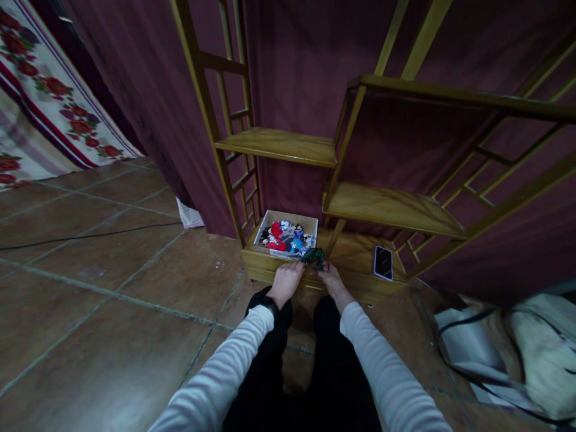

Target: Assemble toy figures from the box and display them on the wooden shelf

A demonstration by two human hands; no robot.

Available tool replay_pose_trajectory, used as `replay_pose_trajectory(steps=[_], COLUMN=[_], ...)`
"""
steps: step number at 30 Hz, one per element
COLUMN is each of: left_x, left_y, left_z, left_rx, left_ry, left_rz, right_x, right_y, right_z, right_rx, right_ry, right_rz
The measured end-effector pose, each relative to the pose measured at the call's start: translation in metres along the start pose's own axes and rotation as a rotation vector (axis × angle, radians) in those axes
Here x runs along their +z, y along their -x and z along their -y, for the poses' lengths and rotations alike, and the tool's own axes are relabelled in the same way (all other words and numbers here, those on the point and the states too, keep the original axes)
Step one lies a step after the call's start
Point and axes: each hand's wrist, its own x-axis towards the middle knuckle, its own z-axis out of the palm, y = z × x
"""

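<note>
Both my hands reach to the bottom board of a wooden shelf [351, 252]. My left hand [285, 281] and my right hand [330, 277] are closed together on a small dark green item [314, 257] held between them at the board's front edge. Just behind it stands a shallow white box [287, 236] filled with several small colourful pieces, red, blue and dark. My white sleeves and dark trousers fill the lower middle of the view.
A phone [383, 262] lies face up on the bottom board to the right. Higher wooden shelves [279, 146] stand against a maroon curtain. A black cable [90, 235] crosses the tiled floor at left. Bags [517, 354] lie at the right.
</note>
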Motion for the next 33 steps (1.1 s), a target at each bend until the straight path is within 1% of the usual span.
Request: replay_pose_trajectory(steps=[5, 9, 12, 15, 17, 20, 23, 28, 33], left_x=[0.003, 0.01, 0.019, 0.029, 0.032, 0.033, 0.028, 0.021, 0.019], left_y=[-0.004, -0.008, -0.013, -0.018, -0.019, -0.021, -0.021, -0.02, -0.018], left_z=[0.006, 0.015, 0.026, 0.036, 0.04, 0.039, 0.034, 0.026, 0.024], left_rx=[-0.098, -0.194, -0.278, -0.335, -0.37, -0.421, -0.467, -0.489, -0.511], left_ry=[-0.016, 0.073, 0.261, 0.568, 0.739, 0.898, 0.986, 1.033, 1.087], left_rz=[0.002, -0.022, -0.061, -0.102, -0.102, -0.087, -0.084, -0.072, -0.048], right_x=[0.002, 0.003, 0.003, 0.005, 0.006, 0.006, 0.006, 0.006, 0.005], right_y=[-0.002, -0.004, -0.004, -0.003, -0.002, 0.0, 0.002, 0.005, 0.006], right_z=[-0.003, -0.007, -0.007, -0.007, -0.006, -0.003, 0.001, 0.005, 0.007], right_rx=[0.062, 0.063, 0.058, 0.076, 0.096, 0.106, 0.115, 0.131, 0.144], right_ry=[-0.078, -0.081, -0.092, -0.106, -0.122, -0.154, -0.189, -0.22, -0.269], right_rz=[-0.018, -0.045, -0.049, -0.036, -0.019, 0.007, 0.028, 0.033, 0.064])
